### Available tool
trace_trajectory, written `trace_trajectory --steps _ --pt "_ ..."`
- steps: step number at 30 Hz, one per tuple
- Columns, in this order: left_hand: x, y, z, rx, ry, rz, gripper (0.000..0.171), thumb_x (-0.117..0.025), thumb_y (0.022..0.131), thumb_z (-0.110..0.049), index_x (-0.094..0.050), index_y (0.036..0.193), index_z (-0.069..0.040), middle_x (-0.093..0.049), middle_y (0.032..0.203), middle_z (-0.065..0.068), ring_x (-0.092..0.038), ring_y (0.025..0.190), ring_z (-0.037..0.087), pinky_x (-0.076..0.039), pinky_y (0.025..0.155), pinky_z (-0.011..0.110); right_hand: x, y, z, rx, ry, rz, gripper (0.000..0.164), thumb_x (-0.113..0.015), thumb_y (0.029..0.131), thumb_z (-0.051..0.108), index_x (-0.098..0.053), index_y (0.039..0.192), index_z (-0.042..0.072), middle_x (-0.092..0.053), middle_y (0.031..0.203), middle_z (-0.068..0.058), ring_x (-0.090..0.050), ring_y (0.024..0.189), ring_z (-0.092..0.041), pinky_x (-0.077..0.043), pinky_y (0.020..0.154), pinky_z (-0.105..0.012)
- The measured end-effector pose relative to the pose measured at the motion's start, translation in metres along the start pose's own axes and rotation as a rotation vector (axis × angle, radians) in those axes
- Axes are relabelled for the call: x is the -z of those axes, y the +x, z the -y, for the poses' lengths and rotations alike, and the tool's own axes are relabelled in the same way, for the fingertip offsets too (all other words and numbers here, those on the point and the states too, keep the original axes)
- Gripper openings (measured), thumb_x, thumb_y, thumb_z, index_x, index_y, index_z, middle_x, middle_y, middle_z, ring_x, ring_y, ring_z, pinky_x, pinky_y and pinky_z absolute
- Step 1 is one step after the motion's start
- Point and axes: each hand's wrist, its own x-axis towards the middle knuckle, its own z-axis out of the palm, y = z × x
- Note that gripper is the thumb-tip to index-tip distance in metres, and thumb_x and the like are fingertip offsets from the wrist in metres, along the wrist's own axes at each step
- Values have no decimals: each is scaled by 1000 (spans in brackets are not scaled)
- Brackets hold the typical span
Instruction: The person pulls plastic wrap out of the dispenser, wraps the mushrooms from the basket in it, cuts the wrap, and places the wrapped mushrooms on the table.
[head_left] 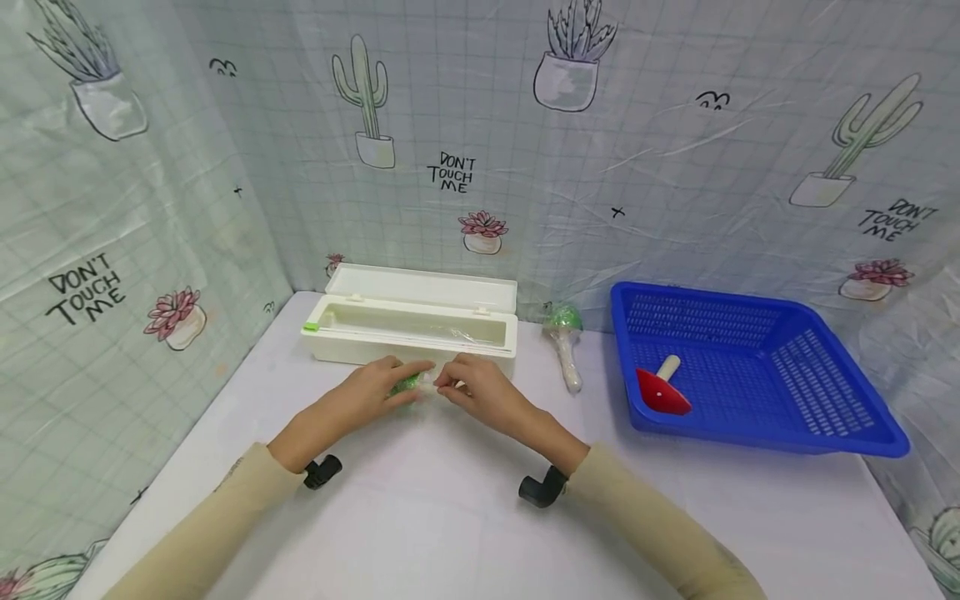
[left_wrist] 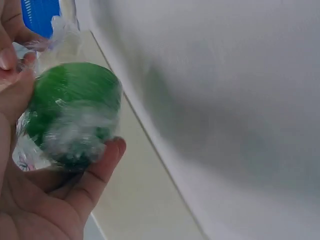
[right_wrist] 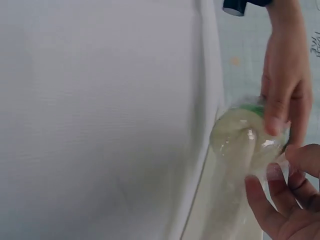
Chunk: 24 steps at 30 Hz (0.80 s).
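Note:
My left hand (head_left: 363, 398) grips the rounded green head of a maraca (left_wrist: 75, 100), fingers and thumb spread round it. Clear plastic film (left_wrist: 65, 40) covers the head, crinkled and bunched toward the pale handle. In the right wrist view the maraca's cream underside (right_wrist: 235, 132) and handle show through the film. My right hand (head_left: 491, 398) pinches the film beside the head, thumb against fingertips. Both hands work close in front of a long white box (head_left: 405, 343) with its lid raised, a plastic wrap dispenser with film along its opening.
A second maraca (head_left: 566, 318), green-headed and film-wrapped, lies right of the box. Farther right stands a blue plastic basket (head_left: 738, 435) holding a red piece (head_left: 660, 393) with a cream handle. A patterned curtain (head_left: 645, 167) hangs behind the table.

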Motion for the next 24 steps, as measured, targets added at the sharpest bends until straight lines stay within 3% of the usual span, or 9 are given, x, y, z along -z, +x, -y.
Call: trace_trajectory --steps 5,7,10,13,16,21,23,24 --pt "-5 -2 -11 100 -78 61 49 -55 104 -42 -56 147 -18 -69 108 9 -66 100 27 -54 87 49 -9 -10 2 38 -128 27 10 -74 92 3 -76 102 4 -69 99 -6 -69 87 -17 -54 75 -14" --pt "-8 -2 -14 136 -63 34 51 -56 104 -42 -56 146 -13 -69 120 15 -65 113 34 -52 93 55 -11 -11 2 19 -141 53 13 -75 92 3 -77 105 4 -70 99 -6 -69 86 -16 -54 74 -14" --pt "-11 -1 -18 188 -8 -30 53 -57 103 -40 -59 141 -2 -67 129 21 -64 118 41 -53 91 59 -13 -8 4 -20 -143 62 16 -75 91 2 -78 107 4 -71 97 -6 -69 86 -16 -54 74 -15" --pt "-13 -2 -20 234 24 -65 53 -56 104 -37 -61 136 5 -67 126 25 -69 106 42 -57 82 55 -13 -3 5 -45 -138 67 17 -76 90 2 -78 107 4 -71 94 -6 -70 85 -16 -54 73 -15" --pt "-12 -5 -20 224 -31 -50 47 -54 106 -33 -61 130 8 -69 115 28 -70 92 38 -57 73 49 -14 3 7 -59 -161 95 18 -76 91 3 -78 109 5 -70 92 -6 -69 84 -16 -53 72 -15" --pt "-5 -15 -10 159 -248 -40 54 -70 97 -14 -49 141 9 -63 126 29 -66 113 40 -56 93 48 -15 9 8 -90 -191 109 18 -76 91 3 -79 108 5 -72 91 -5 -68 82 -15 -52 70 -16" --pt "-4 -19 -5 147 -305 -73 68 -77 89 -4 -44 147 10 -56 138 32 -61 122 43 -53 98 48 -15 11 7 -108 -186 110 18 -76 90 3 -79 108 4 -72 90 -5 -67 82 -15 -52 69 -16" --pt "-4 -20 -2 138 -332 -90 67 -78 86 1 -47 145 10 -58 136 32 -63 119 43 -55 96 46 -15 11 7 -117 -186 111 18 -76 90 3 -79 108 4 -72 90 -5 -67 82 -15 -52 69 -16"
